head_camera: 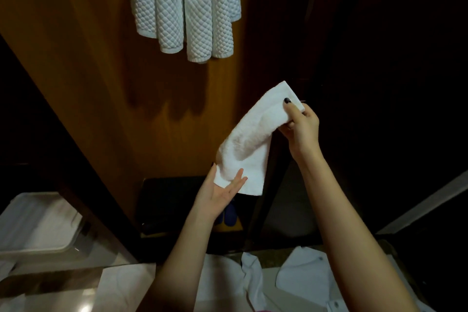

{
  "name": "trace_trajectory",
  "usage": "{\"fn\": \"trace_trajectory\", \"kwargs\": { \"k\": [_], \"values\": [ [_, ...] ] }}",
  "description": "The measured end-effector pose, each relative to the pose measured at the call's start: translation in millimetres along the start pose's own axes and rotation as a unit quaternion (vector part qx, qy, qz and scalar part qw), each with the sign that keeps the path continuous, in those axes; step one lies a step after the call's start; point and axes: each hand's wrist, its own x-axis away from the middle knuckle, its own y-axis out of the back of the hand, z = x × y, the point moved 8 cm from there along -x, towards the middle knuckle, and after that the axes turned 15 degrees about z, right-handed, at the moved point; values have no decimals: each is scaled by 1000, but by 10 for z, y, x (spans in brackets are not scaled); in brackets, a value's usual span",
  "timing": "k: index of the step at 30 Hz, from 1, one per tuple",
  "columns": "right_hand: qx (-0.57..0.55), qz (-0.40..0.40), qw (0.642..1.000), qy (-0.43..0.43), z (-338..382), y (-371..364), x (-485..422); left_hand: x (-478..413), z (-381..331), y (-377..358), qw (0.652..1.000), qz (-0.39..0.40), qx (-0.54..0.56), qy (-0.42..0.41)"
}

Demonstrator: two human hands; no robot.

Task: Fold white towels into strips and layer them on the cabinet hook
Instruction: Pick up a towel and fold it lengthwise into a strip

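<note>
White quilted towels (184,7) hang against the wooden cabinet (101,83) at the far centre-left; the hook is out of sight. Nearer, the left hand (222,192) lays straight, slightly spread fingers under the lower end of a folded towel (253,139) held in mid-air, while the right hand (301,126) pinches its upper corner. Soft, light and limp, the strip looks best held at both ends.

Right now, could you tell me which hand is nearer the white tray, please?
Left. The left hand touches the folded towel at its lower end, right of the white tray; the right hand pinches the towel's upper end, higher and farther right.
</note>
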Motion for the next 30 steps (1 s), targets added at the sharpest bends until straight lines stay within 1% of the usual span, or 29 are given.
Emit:
{"fn": "trace_trajectory", "kwargs": {
  "k": [2,6,8,10,12,13,14,15,16,17,18,20,23,24,26,28,30],
  "values": [
    [14,-10,1000,7,8,124,17,7,-50,32,1000,-8,0,-23],
    [33,-12,999,-1,-60,293,42,35,-295,101,991,-24,-92,-95],
    [31,1,999,-8,-119,302,50,38,-385,118,986,-25,-110,-123],
    [3,11,1000,-15,-178,303,64,24,-446,131,980,4,-142,-138],
    [-36,11,999,-20,-215,314,78,30,-441,190,978,22,-163,-128],
    [-49,12,999,-19,-209,319,83,45,-413,278,982,15,-150,-114],
    [-59,15,998,-18,-196,316,84,70,-359,371,987,4,-134,-94],
    [-68,23,997,-18,-183,307,83,93,-289,443,988,-3,-140,-66],
    [-78,36,996,-19,-168,290,81,116,-226,506,984,-16,-177,-33],
    [-85,52,995,-21,-152,268,82,138,-181,556,969,-35,-245,-1],
    [-85,70,994,-24,-135,240,85,148,-157,571,945,-49,-323,19],
    [-63,108,992,-32,-111,169,97,146,-194,367,896,-42,-443,3],
    [-29,145,988,-36,-119,76,130,132,-185,-291,853,53,-515,-64],
    [-18,152,988,-30,-121,51,136,131,-128,-515,831,83,-545,-76],
    [4,155,988,-15,-109,7,143,133,58,-861,774,122,-617,-78],
    [9,148,989,2,-84,-41,143,118,206,-1025,711,127,-683,-104],
    [17,137,990,21,-61,-85,143,142,225,-1123,662,95,-723,-174]
  ]
}}
